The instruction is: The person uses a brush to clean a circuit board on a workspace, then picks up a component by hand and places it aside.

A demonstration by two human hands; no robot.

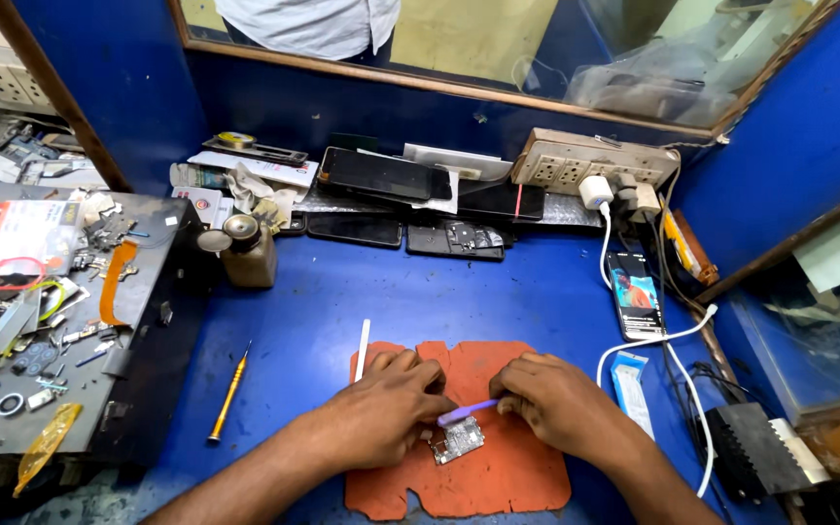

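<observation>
The board [458, 440] lay on the orange mat [498, 476], the left hand [391, 408] pressed on its edge and the right hand [551, 399] pinching a purple tool [467, 411]; steady pinning and light levering seemed wise.

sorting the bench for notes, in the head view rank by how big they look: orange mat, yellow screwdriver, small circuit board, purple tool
1. orange mat
2. yellow screwdriver
3. small circuit board
4. purple tool, partly hidden by the right hand, so its rank against the board is unsure.
</observation>
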